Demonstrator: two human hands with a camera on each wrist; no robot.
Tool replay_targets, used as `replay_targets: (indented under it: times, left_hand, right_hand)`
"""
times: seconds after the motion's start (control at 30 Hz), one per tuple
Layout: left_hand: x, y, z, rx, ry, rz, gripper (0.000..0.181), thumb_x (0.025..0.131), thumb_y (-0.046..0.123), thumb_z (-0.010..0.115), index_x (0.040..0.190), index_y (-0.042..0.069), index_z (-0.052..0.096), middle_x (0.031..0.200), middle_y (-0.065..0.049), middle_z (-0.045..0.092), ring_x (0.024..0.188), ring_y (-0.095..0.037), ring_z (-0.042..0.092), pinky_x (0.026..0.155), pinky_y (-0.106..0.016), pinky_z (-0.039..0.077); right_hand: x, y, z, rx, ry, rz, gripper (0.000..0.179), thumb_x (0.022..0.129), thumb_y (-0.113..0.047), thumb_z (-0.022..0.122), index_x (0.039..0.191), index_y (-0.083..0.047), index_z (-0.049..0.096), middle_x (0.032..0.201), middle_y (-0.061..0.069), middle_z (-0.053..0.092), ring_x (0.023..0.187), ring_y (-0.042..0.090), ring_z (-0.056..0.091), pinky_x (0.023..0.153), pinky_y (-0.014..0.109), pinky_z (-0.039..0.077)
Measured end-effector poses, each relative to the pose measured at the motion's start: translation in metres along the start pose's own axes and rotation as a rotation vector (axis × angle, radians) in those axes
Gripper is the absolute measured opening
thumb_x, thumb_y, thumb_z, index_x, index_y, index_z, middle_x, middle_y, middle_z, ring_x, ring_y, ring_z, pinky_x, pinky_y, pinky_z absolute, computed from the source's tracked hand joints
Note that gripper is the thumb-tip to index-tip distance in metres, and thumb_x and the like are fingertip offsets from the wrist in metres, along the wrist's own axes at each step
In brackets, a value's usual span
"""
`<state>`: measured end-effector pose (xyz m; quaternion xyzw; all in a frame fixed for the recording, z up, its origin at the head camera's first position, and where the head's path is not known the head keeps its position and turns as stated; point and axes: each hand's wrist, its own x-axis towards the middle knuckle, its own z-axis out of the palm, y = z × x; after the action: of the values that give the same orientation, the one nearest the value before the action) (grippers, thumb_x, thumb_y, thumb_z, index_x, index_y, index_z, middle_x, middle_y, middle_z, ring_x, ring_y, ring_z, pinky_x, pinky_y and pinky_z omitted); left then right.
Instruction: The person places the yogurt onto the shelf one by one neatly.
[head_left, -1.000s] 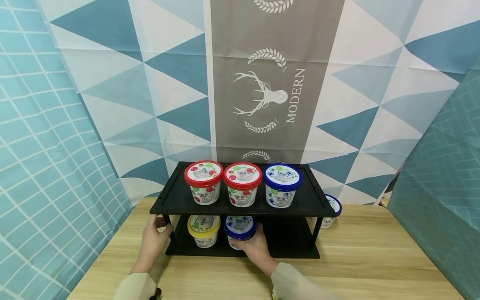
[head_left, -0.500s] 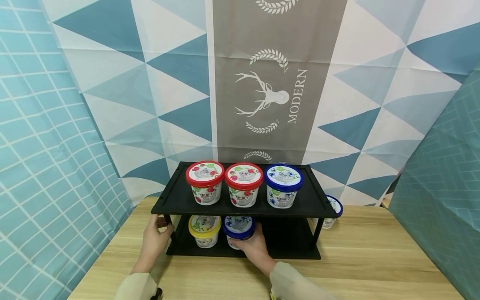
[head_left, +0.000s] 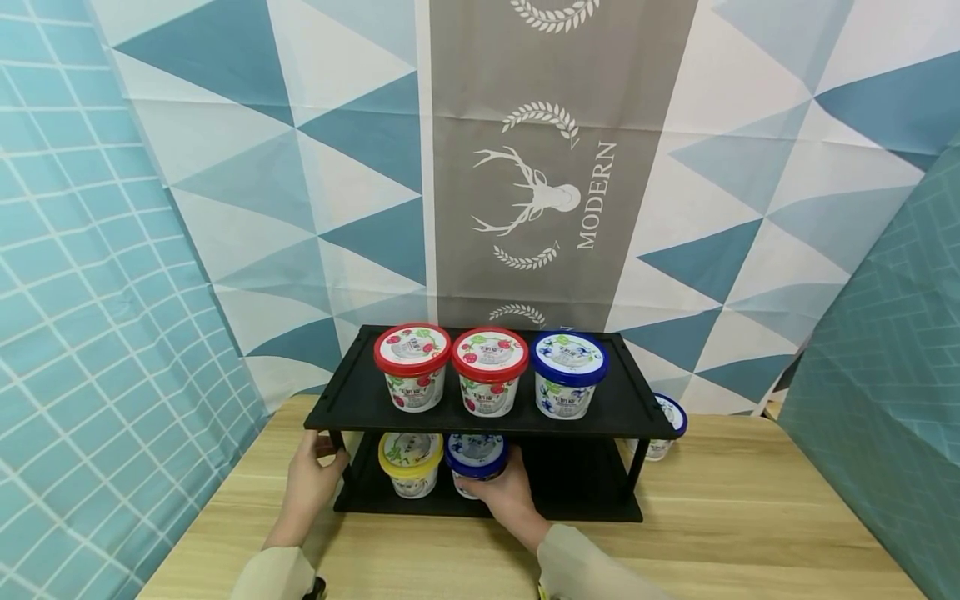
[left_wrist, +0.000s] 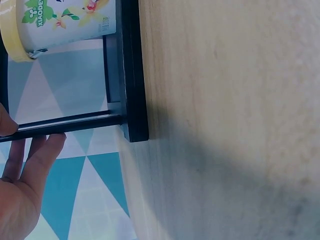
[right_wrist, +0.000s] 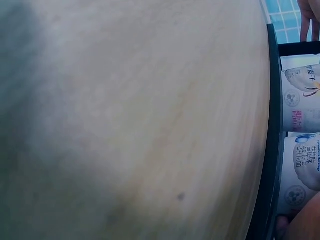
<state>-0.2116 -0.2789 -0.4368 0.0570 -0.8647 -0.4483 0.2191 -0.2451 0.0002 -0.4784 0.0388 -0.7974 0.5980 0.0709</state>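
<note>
A black two-tier rack stands on the wooden table. At its left side, my left hand grips the corner post, thumb on one face and fingers on the other. On the lower shelf, my right hand holds a blue-lidded cup around its right side. Just left of that cup, close against it, sits a yellow-lidded cup. Both cups are upright. In the right wrist view, only part of the right hand shows, at the blue-lidded cup's wall.
Two red-lidded cups, one on the left and one in the middle, stand on the upper shelf beside a blue-lidded cup. Another blue-lidded cup is partly hidden behind the rack's right side. Patterned cloth hangs behind.
The blue-lidded cup in my right hand has slid slightly left, closing the small gap to the yellow-lidded cup. My left hand keeps its grip on the post.
</note>
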Motion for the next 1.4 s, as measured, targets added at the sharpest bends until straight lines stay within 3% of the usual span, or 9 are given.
replay_targets:
  times: [0.77, 1.13, 1.4]
  left_hand:
    - [0.0012, -0.0003, 0.0024, 0.0, 0.018, 0.029, 0.049, 0.087, 0.001, 0.056, 0.132, 0.011, 0.04, 0.107, -0.023, 0.056, 0.102, -0.04, 0.059, 0.076, -0.042, 0.051]
    - [0.0018, -0.002, 0.0027, 0.003, 0.012, 0.009, 0.047, 0.087, 0.002, 0.055, 0.131, 0.011, 0.041, 0.107, -0.022, 0.056, 0.103, -0.04, 0.058, 0.078, -0.044, 0.05]
    - [0.0015, -0.0025, 0.0008, 0.001, -0.005, -0.004, 0.05, 0.088, 0.003, 0.055, 0.134, 0.013, 0.038, 0.109, -0.022, 0.055, 0.105, -0.039, 0.057, 0.078, -0.043, 0.05]
  right_hand:
    - [0.0008, 0.0031, 0.0, -0.026, 0.018, -0.001, 0.094, 0.06, -0.027, 0.089, 0.132, -0.003, 0.034, 0.127, 0.016, 0.051, 0.119, 0.034, 0.052, 0.1, 0.048, 0.041]
    - [-0.002, 0.0031, -0.0039, -0.032, -0.039, -0.025, 0.097, 0.062, -0.029, 0.087, 0.136, 0.0, 0.031, 0.128, 0.018, 0.05, 0.12, 0.035, 0.051, 0.101, 0.049, 0.04]
    - [-0.0069, 0.0038, -0.0085, -0.095, -0.098, -0.068, 0.082, 0.068, -0.02, 0.082, 0.133, 0.002, 0.037, 0.123, 0.019, 0.054, 0.114, 0.035, 0.054, 0.096, 0.051, 0.044]
